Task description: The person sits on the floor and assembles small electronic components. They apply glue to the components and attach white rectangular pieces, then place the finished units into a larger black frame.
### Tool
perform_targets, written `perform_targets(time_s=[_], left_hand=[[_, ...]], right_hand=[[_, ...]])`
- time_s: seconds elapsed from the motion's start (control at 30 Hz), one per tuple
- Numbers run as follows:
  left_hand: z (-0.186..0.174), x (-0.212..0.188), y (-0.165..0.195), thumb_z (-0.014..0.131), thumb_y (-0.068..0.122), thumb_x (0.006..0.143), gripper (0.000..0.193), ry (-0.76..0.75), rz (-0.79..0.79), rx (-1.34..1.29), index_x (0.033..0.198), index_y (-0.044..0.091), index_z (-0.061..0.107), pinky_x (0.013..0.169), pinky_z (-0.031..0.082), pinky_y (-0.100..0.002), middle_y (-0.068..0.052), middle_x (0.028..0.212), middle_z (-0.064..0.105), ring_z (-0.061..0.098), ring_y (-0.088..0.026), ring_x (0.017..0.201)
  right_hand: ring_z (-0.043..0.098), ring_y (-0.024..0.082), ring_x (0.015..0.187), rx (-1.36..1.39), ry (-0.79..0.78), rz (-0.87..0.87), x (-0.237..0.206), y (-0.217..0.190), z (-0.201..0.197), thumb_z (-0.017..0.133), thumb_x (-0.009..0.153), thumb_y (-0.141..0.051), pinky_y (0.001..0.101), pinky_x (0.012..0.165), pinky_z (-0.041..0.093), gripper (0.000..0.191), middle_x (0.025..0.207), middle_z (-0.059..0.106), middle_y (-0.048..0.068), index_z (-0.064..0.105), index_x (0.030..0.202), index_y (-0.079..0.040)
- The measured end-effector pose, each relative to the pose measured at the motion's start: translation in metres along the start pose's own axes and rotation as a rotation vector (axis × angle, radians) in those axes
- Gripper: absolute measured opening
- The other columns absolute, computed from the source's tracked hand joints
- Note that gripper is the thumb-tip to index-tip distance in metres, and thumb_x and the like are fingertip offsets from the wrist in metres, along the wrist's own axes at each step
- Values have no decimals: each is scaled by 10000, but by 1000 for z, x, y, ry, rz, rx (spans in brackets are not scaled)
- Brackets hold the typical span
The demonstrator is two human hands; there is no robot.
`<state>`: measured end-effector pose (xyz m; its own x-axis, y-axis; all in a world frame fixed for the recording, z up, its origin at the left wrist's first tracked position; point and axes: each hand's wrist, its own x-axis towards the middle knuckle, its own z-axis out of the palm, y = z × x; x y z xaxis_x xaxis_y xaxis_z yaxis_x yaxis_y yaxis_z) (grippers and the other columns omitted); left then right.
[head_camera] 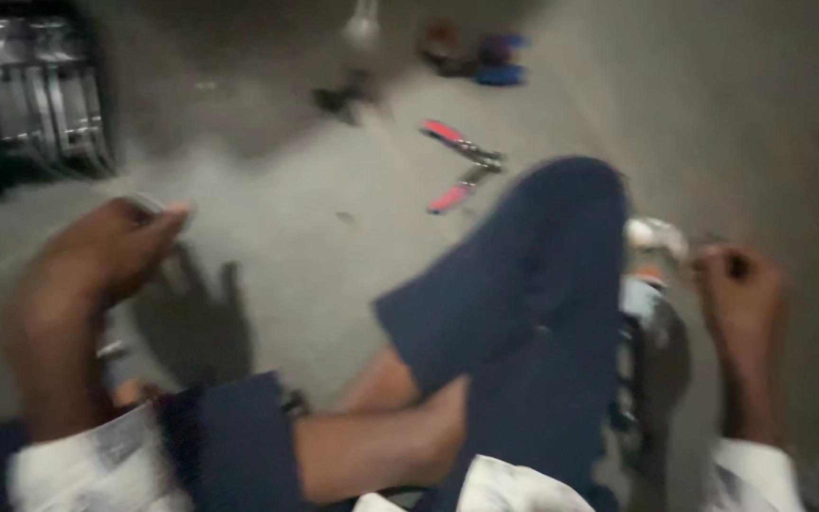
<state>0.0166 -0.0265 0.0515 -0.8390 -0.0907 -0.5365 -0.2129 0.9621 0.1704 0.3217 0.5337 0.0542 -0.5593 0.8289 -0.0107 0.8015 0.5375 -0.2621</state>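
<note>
We see the left hand [97,275] at about nine o'clock in the view, fingers curled in and pressed toward the thumb, pinching a small pale piece [149,202] at the fingertips; blur keeps us from telling what that piece is or which way it points. The right hand [737,289] sits at about three o'clock, closed into a loose fist around something thin that we cannot make out. Just beside it, toward ten o'clock from the fist, lies a shiny silvery part [656,237], touching or nearly touching a bent knee in dark blue trousers [523,303] that fills the middle.

On the grey floor [315,237] at about twelve o'clock lie red-handled pliers [462,166], handles spread in a V. The joint points toward three o'clock, and the two handles run out toward ten and seven o'clock. Farther up, near the top edge, a blue and brown object [481,52] rests, well apart from both hands. A dark metal rack [30,95] stands at ten o'clock.
</note>
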Motion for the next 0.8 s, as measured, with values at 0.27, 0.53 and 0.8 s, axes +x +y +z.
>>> perform_targets(time_s=[0.27,0.53,0.8], left_hand=[[7,-9,20,526,579,976,574,-26,-17,40,1282,117,672,983,499,-521,-185,1218,700,659,-400,1143],[3,-11,23,513,573,1001,572,-69,-19,60,1319,120,657,964,518,-511,-188,1191,714,687,-388,1107],[15,-2,16,504,597,996,585,-99,49,46,1258,116,710,989,527,-506,-161,1164,757,708,-364,1104]], right_hand=[[721,324,984,-13,-152,36,-28,34,-1,660,974,-365,451,874,546,413,1095,743,194,725,1208,-31],[661,322,1214,-257,-699,85,-49,64,28,810,790,-499,467,1018,520,765,1315,681,191,603,1369,-46],[690,309,1220,-457,-388,279,-17,46,32,636,994,-234,483,1092,500,410,1295,708,156,662,1366,-64]])
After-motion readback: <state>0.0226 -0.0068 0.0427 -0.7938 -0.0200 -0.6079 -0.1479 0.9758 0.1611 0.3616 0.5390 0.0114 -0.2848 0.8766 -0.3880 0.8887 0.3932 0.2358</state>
